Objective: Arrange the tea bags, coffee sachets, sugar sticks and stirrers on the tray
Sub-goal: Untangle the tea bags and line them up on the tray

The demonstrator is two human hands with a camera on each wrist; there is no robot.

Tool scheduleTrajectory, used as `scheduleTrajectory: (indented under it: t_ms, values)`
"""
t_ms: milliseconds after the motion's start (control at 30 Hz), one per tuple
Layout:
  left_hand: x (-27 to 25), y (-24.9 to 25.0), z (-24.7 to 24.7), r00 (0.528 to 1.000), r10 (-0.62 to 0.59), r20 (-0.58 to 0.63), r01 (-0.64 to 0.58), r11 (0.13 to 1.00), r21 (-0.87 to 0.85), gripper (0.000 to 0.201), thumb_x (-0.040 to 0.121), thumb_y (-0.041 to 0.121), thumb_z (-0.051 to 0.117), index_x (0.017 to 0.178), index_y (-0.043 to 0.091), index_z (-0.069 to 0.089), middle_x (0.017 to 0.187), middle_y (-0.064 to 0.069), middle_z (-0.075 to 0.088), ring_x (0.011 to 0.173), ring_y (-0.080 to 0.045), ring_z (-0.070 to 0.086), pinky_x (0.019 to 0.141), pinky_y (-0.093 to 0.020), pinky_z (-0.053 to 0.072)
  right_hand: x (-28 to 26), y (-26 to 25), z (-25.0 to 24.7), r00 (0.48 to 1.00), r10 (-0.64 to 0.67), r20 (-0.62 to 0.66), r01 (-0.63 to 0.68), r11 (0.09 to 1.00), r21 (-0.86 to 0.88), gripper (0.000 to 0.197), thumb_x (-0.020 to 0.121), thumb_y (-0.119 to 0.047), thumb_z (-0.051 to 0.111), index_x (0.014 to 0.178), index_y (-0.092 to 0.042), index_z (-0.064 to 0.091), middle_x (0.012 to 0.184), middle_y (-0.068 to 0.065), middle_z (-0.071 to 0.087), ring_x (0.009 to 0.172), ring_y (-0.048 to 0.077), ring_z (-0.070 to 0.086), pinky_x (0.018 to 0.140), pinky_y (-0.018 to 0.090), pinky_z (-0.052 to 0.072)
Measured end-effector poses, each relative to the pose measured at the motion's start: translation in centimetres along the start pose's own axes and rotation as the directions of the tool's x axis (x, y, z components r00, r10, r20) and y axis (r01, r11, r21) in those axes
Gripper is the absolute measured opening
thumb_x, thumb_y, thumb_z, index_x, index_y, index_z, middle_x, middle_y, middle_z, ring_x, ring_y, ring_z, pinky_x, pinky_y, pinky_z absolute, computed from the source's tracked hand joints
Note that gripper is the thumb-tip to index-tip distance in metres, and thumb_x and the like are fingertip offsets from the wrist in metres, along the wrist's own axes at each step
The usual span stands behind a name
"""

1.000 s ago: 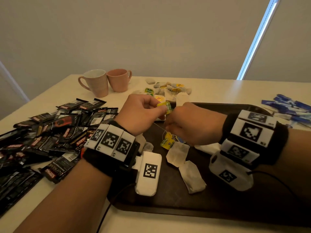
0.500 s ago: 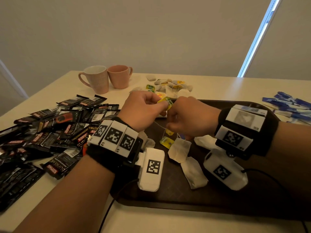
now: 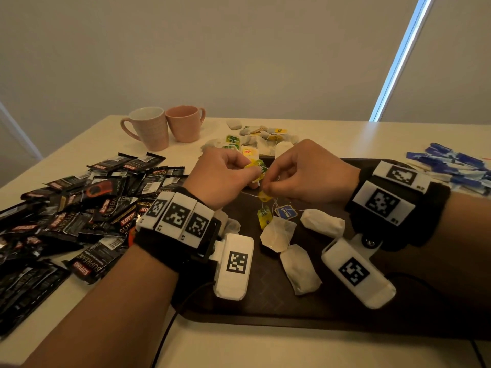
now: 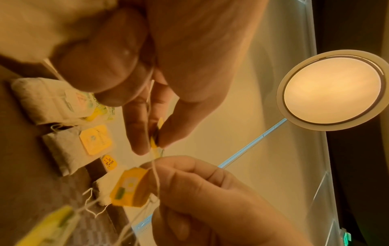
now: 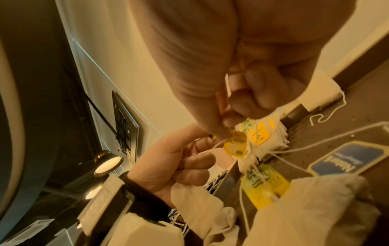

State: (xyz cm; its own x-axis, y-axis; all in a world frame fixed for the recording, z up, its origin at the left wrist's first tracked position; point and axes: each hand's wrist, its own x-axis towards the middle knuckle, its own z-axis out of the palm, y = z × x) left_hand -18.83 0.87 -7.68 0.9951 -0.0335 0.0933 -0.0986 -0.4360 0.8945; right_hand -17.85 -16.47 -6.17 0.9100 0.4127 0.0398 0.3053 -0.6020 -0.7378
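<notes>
Since a second ago: tangle of tags lifted slightly, both fists drawn closer together over the tray's far edge.

Head view: left hand (image 3: 224,176) curled, pinching a yellow-green tag (image 3: 259,168); right hand (image 3: 305,173) curled, pinching thin string (image 3: 276,200) beside an orange tag (image 3: 264,196). On the dark tray (image 3: 265,301), three tea bags (image 3: 300,269) near the wrists. Two mugs (image 3: 148,128) far left; coffee sachets (image 3: 79,216) heaped left, sugar sticks (image 3: 457,166) far right, both too many to count.

Left wrist view: thumb and fingertips (image 4: 136,133) nipping tag and string.

Right wrist view: fingertips (image 5: 214,131) closed on string above the orange tag.
</notes>
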Motion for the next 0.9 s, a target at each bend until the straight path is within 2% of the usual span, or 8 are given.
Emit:
scheduleTrajectory:
  t_ms: [100,267,333,433,633,767,833,900]
  values:
    - [0.0,0.0,0.0,1.0,-0.001,0.005,0.001,1.0,-0.01,0.007,0.087,0.019,0.072,0.082,0.015,0.07,0.076,0.0,0.075,0.075,-0.009,0.071,0.08,-0.03,0.053,0.0,0.2,0.0,1.0,-0.009,0.011,0.01,0.998,-0.06,0.007,0.084,-0.015,0.075,0.086,-0.018,0.081,0.069,-0.008,0.073,0.059,0.006,0.066,0.052,0.014,0.049]
    - [-0.1,0.1,0.1,1.0,0.001,0.001,-0.001,1.0,-0.017,0.007,0.087,0.021,0.073,0.082,0.018,0.068,0.074,0.004,0.074,0.07,0.0,0.069,0.081,-0.026,0.052,-0.1,-0.1,-0.8,0.991,-0.007,0.131,0.041,0.965,-0.258,0.007,0.085,-0.02,0.075,0.081,-0.025,0.077,0.074,-0.017,0.07,0.068,0.002,0.066,0.057,0.012,0.047]
    - [-0.1,0.1,0.1,1.0,-0.004,0.013,0.004,1.0,-0.014,0.006,0.087,0.021,0.072,0.084,0.017,0.069,0.076,0.002,0.075,0.074,-0.004,0.071,0.086,-0.029,0.053,-0.1,-0.1,-1.0,0.984,0.014,0.176,0.047,0.941,-0.336,0.004,0.085,-0.021,0.075,0.083,-0.024,0.077,0.074,-0.018,0.067,0.066,0.002,0.063,0.06,0.013,0.045]
    - [0.0,0.2,0.2,1.0,-0.006,0.028,0.006,1.0,-0.005,0.008,0.088,0.021,0.072,0.088,0.014,0.07,0.077,0.001,0.075,0.073,-0.004,0.071,0.084,-0.028,0.054,0.0,-0.2,-0.9,0.974,0.043,0.224,0.055,0.909,-0.413,0.006,0.085,-0.024,0.076,0.09,-0.02,0.078,0.075,-0.018,0.066,0.067,0.003,0.062,0.065,0.016,0.049]
    - [0.0,0.0,0.2,0.999,-0.001,0.038,0.001,1.0,0.0,0.009,0.087,0.022,0.072,0.087,0.013,0.071,0.076,0.0,0.075,0.074,-0.006,0.071,0.082,-0.028,0.054,0.3,-0.6,-0.7,0.968,0.029,0.249,0.081,0.905,-0.418,0.012,0.088,-0.026,0.073,0.095,-0.02,0.079,0.086,-0.009,0.074,0.076,0.008,0.067,0.072,0.023,0.056]
    - [0.0,0.1,0.1,0.999,0.015,0.029,-0.015,1.0,0.011,0.007,0.087,0.021,0.072,0.083,0.015,0.071,0.078,-0.001,0.075,0.076,-0.01,0.07,0.08,-0.029,0.054,0.5,-1.0,-0.3,0.977,-0.057,0.203,0.145,0.881,-0.45,0.015,0.091,-0.025,0.067,0.099,-0.021,0.079,0.079,-0.016,0.067,0.072,0.006,0.063,0.063,0.015,0.046]
    - [0.0,0.1,-0.1,0.999,0.024,0.028,-0.024,1.0,0.019,0.009,0.088,0.019,0.072,0.079,0.017,0.07,0.077,-0.001,0.073,0.075,-0.012,0.068,0.078,-0.029,0.054,0.3,-1.5,-0.1,0.964,-0.145,0.224,0.236,0.857,-0.459,0.014,0.092,-0.024,0.067,0.098,-0.024,0.079,0.077,-0.02,0.064,0.069,0.0,0.059,0.065,0.015,0.044]
    - [0.0,0.1,-0.2,0.999,0.02,0.034,-0.021,1.0,0.016,0.012,0.088,0.018,0.071,0.076,0.019,0.068,0.073,0.001,0.07,0.068,-0.009,0.064,0.072,-0.027,0.052,0.2,-2.0,0.2,0.946,-0.194,0.259,0.301,0.819,-0.489,0.018,0.094,-0.023,0.064,0.104,-0.025,0.079,0.086,-0.017,0.068,0.071,0.002,0.058,0.07,0.015,0.047]
